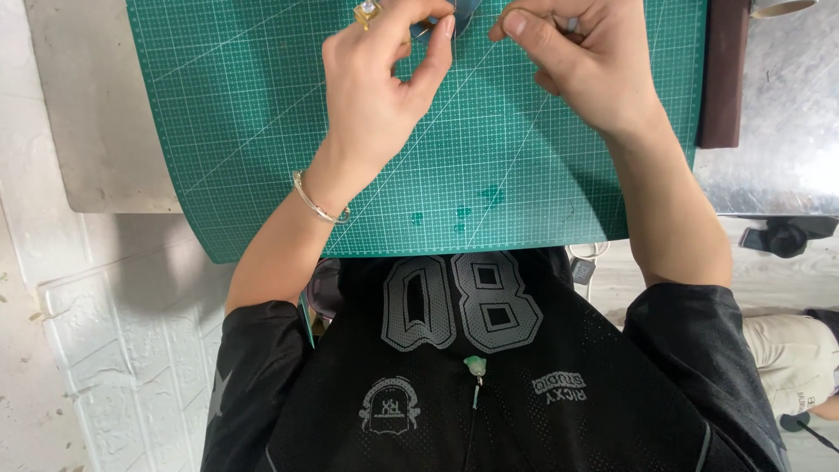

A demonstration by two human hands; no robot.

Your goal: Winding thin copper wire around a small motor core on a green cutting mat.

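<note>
Both hands sit up at twelve o'clock over the cutting mat (489, 131), left hand (380, 83) beside right hand (581, 65); a strip (724, 79) lies at two o'clock, touching the mat's edge.

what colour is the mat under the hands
Green, with a pale grid and diagonal lines: the cutting mat, plain in the head view.

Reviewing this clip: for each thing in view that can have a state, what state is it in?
left hand: raised, fingertips pinched on a small dark piece
right hand: raised, fingers curled, pinching
small dark piece: held between both hands, mostly cut off by the frame
green cutting mat: flat, front edge overhanging the table
bracelet: on the left wrist
</note>
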